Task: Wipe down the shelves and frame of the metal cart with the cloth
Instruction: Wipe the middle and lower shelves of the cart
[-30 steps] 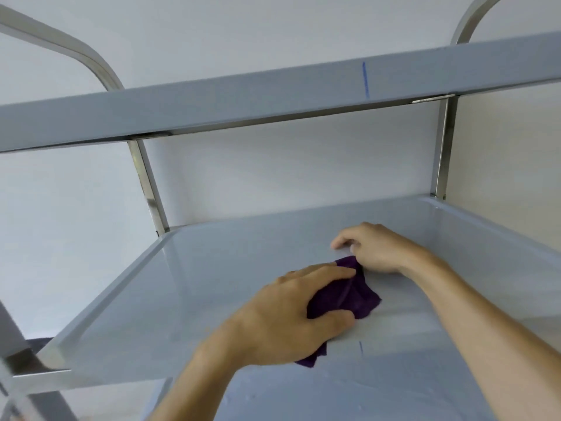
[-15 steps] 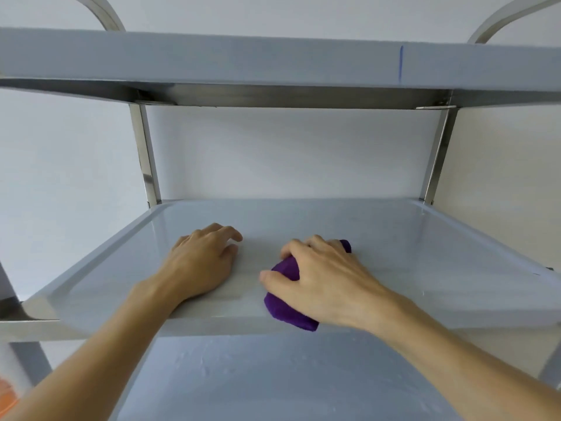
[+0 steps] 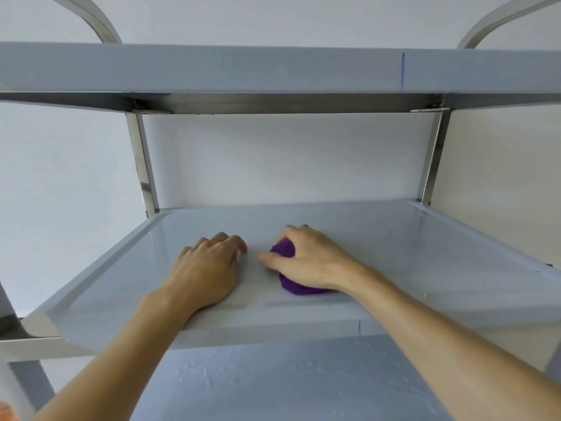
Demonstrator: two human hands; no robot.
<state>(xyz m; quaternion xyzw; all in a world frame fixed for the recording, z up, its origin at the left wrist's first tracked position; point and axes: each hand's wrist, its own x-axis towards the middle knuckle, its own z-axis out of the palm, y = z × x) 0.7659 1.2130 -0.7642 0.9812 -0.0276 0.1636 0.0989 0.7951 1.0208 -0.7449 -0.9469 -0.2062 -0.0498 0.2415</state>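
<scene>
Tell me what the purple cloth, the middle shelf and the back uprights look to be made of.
Purple cloth: soft fabric, matte, bunched under the right hand.
Middle shelf: probably metal with a smooth pale grey coat or film; soft sheen.
Uprights: bare polished metal, likely stainless steel; mirror-like reflections.

A single head-worn, wide-angle camera looks forward and slightly down into the metal cart point(image 3: 142, 165) from close in front, about level with the gap between its shelves. The middle shelf point(image 3: 394, 238) fills the centre, the upper shelf point(image 3: 273, 68) spans the top, and both forearms enter from the bottom edge.
</scene>
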